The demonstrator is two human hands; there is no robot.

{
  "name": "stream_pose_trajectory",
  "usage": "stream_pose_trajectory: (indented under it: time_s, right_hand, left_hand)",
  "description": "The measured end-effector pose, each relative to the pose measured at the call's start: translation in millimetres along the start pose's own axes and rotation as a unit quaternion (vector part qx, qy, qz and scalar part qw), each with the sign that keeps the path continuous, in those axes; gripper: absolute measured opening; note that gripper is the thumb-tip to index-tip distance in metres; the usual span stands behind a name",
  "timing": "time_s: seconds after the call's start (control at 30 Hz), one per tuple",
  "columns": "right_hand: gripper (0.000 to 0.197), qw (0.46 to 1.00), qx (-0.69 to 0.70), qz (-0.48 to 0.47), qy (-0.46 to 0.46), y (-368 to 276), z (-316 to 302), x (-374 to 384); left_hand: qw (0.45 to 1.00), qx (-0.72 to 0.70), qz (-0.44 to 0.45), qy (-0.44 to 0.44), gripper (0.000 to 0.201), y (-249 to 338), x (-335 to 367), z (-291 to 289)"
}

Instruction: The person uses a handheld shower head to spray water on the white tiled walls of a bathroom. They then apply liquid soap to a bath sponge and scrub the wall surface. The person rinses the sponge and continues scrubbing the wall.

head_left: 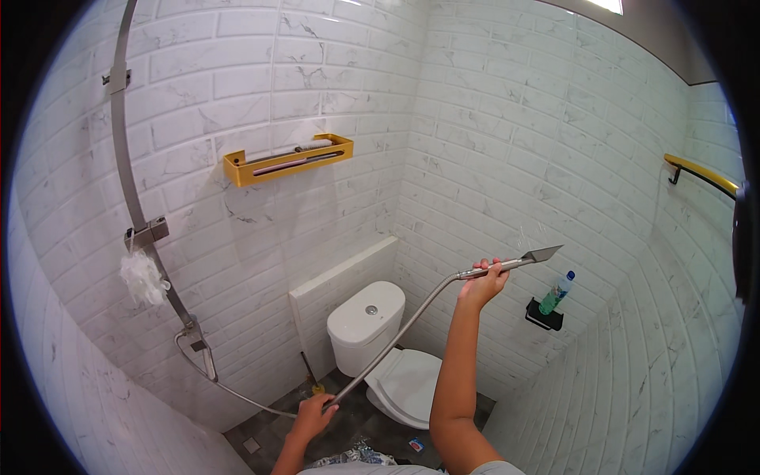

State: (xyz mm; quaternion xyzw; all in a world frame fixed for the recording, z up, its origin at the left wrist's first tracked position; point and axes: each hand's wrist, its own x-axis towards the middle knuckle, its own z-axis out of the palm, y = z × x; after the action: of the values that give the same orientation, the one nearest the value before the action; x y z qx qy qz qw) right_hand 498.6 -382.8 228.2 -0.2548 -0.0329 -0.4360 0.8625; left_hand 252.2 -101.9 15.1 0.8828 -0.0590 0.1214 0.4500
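Note:
My right hand (483, 283), raised at the right of the middle, is wrapped round the handle of a silver hand shower (543, 253). Its flat, wedge-shaped head points right toward the tiled wall. Faint streaks that look like water show just above the head. From the handle a metal shower hose (400, 336) runs down and left, past the front of the toilet. Low in the view, my left hand (314, 416) is closed round this hose. Beyond that hand the hose carries on left to a wall fitting (199, 346).
A white toilet (408, 380), lid down, stands against the back wall. A yellow shelf (293, 162) hangs above. At right, a black holder (544, 315) carries a green bottle (556, 294). A white bath puff (144, 277) hangs from the shower column (131, 166). A small packet (416, 445) lies on the dark floor.

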Motion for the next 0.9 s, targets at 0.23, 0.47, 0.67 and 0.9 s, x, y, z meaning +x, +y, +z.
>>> stream_pose_trajectory:
  time_s: [0.23,0.47,0.67,0.9]
  right_hand:
    - [0.019,0.997,-0.010,0.060,-0.040,33.6,16.0,-40.0]
    - [0.024,0.988,-0.018,0.134,-0.074,65.6,9.7,-80.5]
    - [0.028,0.970,-0.015,0.212,-0.121,79.6,12.7,-121.5]
    - [0.026,0.942,-0.012,0.291,-0.166,95.0,6.7,-160.0]
  left_hand:
    - [0.988,0.052,-0.139,-0.043,0.024,-32.3,-35.5,-35.7]
    - [0.986,0.045,-0.129,0.093,0.022,-77.8,-62.2,-71.0]
    - [0.967,0.038,-0.168,0.185,0.023,-87.1,-73.8,-105.0]
    - [0.957,0.049,-0.178,0.225,0.021,-86.2,-89.3,-116.3]
